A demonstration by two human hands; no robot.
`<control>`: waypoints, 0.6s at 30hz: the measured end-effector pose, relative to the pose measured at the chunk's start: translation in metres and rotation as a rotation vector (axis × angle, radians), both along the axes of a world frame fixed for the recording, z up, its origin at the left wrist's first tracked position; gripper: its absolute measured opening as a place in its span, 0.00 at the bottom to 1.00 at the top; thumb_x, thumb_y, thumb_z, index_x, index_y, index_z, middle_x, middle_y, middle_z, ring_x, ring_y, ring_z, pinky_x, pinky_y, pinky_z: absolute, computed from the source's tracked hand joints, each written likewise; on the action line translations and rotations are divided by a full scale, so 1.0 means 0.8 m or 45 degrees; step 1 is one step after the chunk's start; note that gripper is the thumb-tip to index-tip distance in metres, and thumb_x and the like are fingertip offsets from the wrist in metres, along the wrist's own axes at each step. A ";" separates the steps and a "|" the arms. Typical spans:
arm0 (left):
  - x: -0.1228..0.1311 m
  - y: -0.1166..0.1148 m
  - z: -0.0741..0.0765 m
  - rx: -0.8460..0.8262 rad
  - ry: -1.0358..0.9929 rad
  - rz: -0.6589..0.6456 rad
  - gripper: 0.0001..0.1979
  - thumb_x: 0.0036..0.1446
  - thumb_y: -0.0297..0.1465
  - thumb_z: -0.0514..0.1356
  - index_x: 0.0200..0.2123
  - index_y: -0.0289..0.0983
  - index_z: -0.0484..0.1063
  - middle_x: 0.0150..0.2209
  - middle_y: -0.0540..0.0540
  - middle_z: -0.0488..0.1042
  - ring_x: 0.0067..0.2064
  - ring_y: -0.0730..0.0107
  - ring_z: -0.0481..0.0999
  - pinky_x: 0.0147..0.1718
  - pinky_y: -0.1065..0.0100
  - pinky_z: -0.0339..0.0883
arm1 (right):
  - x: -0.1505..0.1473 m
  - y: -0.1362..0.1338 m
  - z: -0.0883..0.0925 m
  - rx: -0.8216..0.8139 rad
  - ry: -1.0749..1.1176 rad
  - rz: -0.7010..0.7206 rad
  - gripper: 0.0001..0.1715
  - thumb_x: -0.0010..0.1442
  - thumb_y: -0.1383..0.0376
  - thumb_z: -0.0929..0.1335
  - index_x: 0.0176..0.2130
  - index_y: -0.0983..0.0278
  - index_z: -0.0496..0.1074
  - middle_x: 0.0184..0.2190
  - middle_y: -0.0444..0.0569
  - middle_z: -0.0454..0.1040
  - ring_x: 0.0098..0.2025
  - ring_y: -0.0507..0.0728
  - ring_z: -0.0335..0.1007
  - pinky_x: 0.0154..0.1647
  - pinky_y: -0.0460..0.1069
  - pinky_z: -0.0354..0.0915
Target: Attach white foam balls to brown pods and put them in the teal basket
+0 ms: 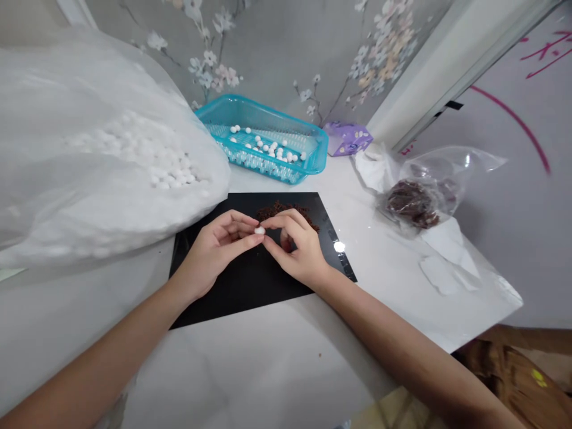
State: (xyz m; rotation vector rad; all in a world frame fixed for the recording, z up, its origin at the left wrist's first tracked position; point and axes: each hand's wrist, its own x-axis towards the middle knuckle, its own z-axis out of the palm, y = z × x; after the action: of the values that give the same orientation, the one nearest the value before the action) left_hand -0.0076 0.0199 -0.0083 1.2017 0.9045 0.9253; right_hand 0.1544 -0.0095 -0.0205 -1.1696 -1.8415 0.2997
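Over a black mat [241, 283] my two hands meet at one small white ball [260, 230]. My left hand [218, 244] pinches it between thumb and fingertips from the left. From the other side, the thumb and index finger of my right hand [297, 241] close against the same ball; whether they also hold a tiny piece cannot be made out. Just behind my fingers lies a loose pile of small dark brown pieces [279, 208] on the mat, partly hidden by my right hand.
A big translucent bag [111, 196] full of white balls bulges at the left. Behind the mat stands a blue plastic basket [319, 156] with several white balls. To the right are a purple packet [347, 138], a clear bag of brown material [413, 202] and white paper scraps [440, 274].
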 end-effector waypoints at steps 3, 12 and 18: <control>0.000 0.000 0.001 -0.027 0.021 -0.001 0.13 0.44 0.31 0.67 0.36 0.40 0.72 0.32 0.51 0.76 0.37 0.71 0.74 0.40 0.71 0.65 | 0.000 -0.002 0.003 -0.031 0.061 0.032 0.10 0.55 0.66 0.67 0.39 0.61 0.67 0.37 0.46 0.68 0.18 0.43 0.52 0.20 0.44 0.61; 0.001 -0.002 0.003 0.105 0.078 0.070 0.10 0.44 0.33 0.67 0.32 0.40 0.74 0.29 0.51 0.74 0.34 0.71 0.72 0.38 0.71 0.66 | 0.002 0.002 0.009 -0.444 0.590 0.224 0.10 0.55 0.64 0.65 0.40 0.64 0.65 0.33 0.45 0.64 0.20 0.43 0.56 0.18 0.42 0.57; 0.002 -0.004 0.003 0.136 0.109 -0.003 0.10 0.46 0.34 0.65 0.34 0.39 0.75 0.31 0.49 0.75 0.34 0.70 0.72 0.37 0.70 0.65 | -0.006 0.009 0.006 -0.700 0.721 0.244 0.17 0.50 0.55 0.69 0.33 0.66 0.67 0.29 0.43 0.67 0.18 0.42 0.55 0.15 0.41 0.54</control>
State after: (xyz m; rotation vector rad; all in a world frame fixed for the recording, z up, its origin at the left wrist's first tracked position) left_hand -0.0064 0.0164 -0.0063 1.3423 0.9306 0.9357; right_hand 0.1500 -0.0022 -0.0160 -1.1042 -1.3935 1.1777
